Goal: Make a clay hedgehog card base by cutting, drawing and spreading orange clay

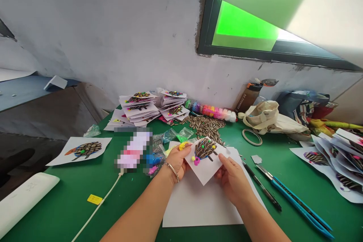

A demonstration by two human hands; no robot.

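A small white card [204, 162] is held by its side edges between my two hands, above a blank white sheet of paper [195, 208]. On it is a hedgehog-like figure made of striped sunflower seeds, with a pink snout, dark legs and green and yellow dots. My left hand [177, 162], with a bracelet at the wrist, pinches the card's left edge. On the opposite edge, my right hand [231, 177] grips with thumb on top and fingers underneath. Small bags of coloured clay [159, 155] lie beside my left hand, and loose sunflower seeds [205, 125] are heaped behind the card.
Stacks of seed-decorated cards stand at the back [138, 109] and right [340, 162]. One decorated card [82, 151] lies left, near a phone [134, 150] on a cable. A black pen [263, 187], blue-handled tool [297, 200], tape roll [252, 137] and bottle [247, 98] are rightward.
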